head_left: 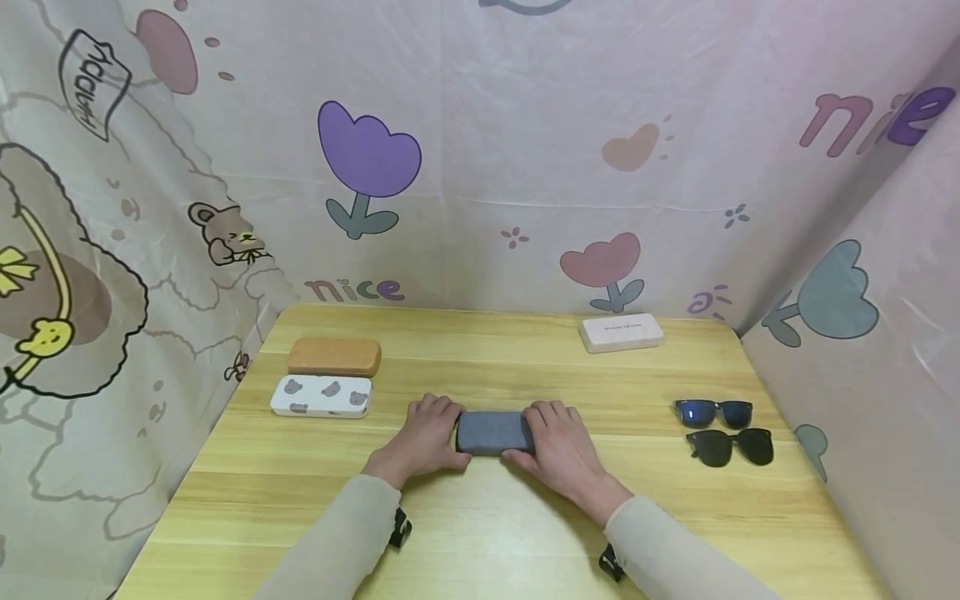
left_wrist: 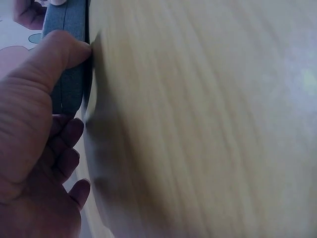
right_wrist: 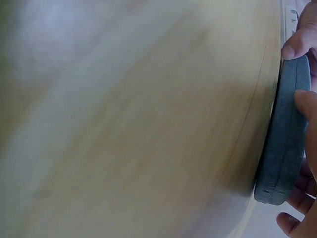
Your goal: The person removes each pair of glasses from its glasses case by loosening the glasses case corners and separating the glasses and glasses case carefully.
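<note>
table [head_left: 495, 525] | grey case [head_left: 493, 432] | orange case [head_left: 333, 356] | patterned case [head_left: 322, 395] | white case [head_left: 621, 332] | two sunglasses [head_left: 701, 414] [head_left: 715, 449]

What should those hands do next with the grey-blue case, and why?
Probably try easing the grey-blue case open: it looks closed, with a seam along its near side. The left hand and right hand already grip its ends, thumbs at that side, while the blue-lensed sunglasses and black sunglasses lie uncased on the table.
</note>
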### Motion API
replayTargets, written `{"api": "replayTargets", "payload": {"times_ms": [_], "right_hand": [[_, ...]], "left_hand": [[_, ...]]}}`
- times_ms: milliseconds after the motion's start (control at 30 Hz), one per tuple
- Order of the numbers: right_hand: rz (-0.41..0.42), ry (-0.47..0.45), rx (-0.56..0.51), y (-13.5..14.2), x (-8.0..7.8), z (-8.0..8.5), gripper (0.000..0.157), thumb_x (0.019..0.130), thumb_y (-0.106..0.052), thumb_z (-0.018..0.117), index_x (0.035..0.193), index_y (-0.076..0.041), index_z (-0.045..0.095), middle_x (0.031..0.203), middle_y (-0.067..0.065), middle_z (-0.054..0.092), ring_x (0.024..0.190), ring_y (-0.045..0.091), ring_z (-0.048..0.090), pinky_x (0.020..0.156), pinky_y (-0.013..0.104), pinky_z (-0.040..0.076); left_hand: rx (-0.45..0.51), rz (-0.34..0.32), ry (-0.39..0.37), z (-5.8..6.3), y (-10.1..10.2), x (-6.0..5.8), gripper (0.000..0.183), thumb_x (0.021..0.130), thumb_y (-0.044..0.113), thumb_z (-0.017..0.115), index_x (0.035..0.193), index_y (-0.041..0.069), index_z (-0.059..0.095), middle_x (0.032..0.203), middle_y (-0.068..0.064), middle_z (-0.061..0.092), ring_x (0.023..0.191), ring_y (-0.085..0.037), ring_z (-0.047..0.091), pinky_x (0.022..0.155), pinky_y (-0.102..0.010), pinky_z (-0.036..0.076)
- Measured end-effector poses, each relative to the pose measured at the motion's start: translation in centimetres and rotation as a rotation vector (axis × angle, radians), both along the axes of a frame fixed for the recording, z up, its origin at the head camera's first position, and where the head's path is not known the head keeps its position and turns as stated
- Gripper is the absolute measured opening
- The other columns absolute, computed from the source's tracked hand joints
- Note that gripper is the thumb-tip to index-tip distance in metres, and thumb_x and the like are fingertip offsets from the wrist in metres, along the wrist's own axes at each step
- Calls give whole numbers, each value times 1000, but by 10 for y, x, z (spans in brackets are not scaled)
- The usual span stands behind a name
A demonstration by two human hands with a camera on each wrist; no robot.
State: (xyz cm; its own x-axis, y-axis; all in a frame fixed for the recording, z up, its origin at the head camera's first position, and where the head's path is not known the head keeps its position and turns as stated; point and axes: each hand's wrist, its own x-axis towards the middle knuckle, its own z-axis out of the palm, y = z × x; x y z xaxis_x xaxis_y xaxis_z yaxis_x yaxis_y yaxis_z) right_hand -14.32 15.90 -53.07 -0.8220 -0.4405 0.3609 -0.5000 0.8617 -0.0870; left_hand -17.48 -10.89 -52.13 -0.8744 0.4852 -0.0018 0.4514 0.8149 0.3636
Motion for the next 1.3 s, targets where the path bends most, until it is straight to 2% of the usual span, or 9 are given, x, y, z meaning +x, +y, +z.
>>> {"api": "replayTargets", "payload": {"times_ms": [533, 900, 1300], "right_hand": [[19, 20, 0, 1, -7, -1, 64, 88, -66, 73, 113, -8, 68, 112, 8, 67, 104, 27, 60, 89, 42, 50], [19, 0, -13, 1, -8, 0, 65, 88, -65, 73, 114, -6, 67, 112, 9, 68, 104, 26, 60, 92, 43, 51], [31, 34, -12, 2, -10, -2, 64, 88, -66, 73, 110, -7, 67, 108, 7, 68, 100, 24, 60, 89, 40, 51]], "left_hand": [[21, -2, -63, 5, 1, 0, 73, 79, 43, 87, 136, 5, 62, 128, -11, 65, 120, -32, 51, 107, -57, 36], [18, 7, -67, 3, 0, -1, 72, 80, 44, 87, 135, 6, 62, 128, -10, 64, 119, -32, 50, 107, -57, 36], [17, -4, -66, 2, -1, -2, 73, 81, 45, 86, 138, 6, 61, 130, -10, 64, 121, -32, 51, 108, -57, 35]]}}
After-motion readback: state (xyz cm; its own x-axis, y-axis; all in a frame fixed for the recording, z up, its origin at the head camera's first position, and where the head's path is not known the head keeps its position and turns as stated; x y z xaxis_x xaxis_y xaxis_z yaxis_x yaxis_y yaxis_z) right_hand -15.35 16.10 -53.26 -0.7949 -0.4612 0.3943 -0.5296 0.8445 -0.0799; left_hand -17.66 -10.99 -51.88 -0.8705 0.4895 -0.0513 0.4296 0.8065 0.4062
